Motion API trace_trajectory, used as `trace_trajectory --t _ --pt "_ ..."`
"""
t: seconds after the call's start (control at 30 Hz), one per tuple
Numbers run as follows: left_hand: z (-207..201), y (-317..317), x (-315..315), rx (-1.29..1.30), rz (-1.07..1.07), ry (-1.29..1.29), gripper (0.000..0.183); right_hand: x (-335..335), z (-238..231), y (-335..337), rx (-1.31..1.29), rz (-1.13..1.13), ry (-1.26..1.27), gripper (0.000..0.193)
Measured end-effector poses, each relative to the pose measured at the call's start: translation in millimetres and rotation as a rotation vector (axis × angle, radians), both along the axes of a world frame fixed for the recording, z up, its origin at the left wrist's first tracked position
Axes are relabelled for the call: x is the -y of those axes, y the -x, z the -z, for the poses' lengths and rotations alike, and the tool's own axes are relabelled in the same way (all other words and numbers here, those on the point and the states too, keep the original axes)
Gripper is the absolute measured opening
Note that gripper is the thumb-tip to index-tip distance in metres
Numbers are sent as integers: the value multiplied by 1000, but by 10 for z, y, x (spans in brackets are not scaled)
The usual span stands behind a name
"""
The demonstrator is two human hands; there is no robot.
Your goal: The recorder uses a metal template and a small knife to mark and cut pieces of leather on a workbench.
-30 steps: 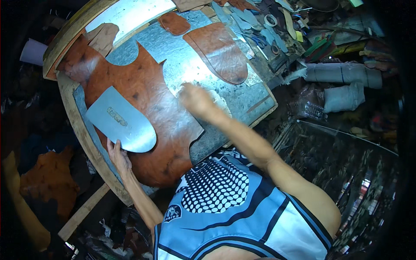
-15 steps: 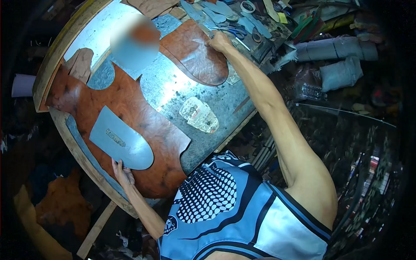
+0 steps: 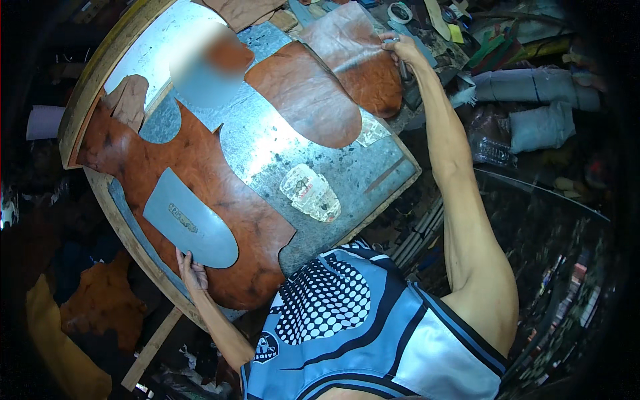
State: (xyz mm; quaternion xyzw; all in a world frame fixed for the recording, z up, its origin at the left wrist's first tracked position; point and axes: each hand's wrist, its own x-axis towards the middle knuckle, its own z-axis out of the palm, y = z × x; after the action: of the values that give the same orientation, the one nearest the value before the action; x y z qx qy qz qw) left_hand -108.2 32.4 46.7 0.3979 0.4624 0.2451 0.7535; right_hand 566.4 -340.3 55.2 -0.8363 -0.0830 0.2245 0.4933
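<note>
A large sheet of mottled brown leather point(image 3: 257, 230) covers the left half of the worktable. On it lies a grey round-ended template point(image 3: 190, 217). My left hand point(image 3: 193, 273) is at the template's lower rim, gripping it with thumb and fingers. At the far right, my right hand point(image 3: 403, 52) is closed on the edge of a cut brown leather piece point(image 3: 380, 83). Something dark shows just below that hand, too small to name. Another cut brown leather piece point(image 3: 303, 100) of similar shape lies beside it, nearer the middle of the table.
A worn pale template-shaped patch point(image 3: 311, 193) lies on the grey tabletop point(image 3: 257, 157). Scraps and a roll of tape point(image 3: 400, 12) crowd the far right corner. A wooden rim point(image 3: 90, 100) borders the left side. Grey rolls point(image 3: 527, 89) and a wrapped bundle point(image 3: 543, 127) stand to the right.
My right hand has moved right and away with the upper leather piece, uncovering the similar piece beneath it. My left hand stays at the grey template. The whole view has shifted slightly.
</note>
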Motion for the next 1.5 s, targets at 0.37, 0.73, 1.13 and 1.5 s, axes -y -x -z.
trace_trajectory --t 0.37,0.73,1.13,1.5 --pt "-46 20 -23 -67 21 18 57 43 83 -166 -120 59 -37 25" --pt "-687 -1927 560 -624 790 -1493 55 569 -445 -243 -144 50 -349 33" --pt "107 -3433 1621 -451 1071 -1502 83 1193 -450 -7 -413 252 -633 30" --pt "97 -3433 1531 -327 1032 -1437 70 756 -595 -96 -520 37 -621 28"
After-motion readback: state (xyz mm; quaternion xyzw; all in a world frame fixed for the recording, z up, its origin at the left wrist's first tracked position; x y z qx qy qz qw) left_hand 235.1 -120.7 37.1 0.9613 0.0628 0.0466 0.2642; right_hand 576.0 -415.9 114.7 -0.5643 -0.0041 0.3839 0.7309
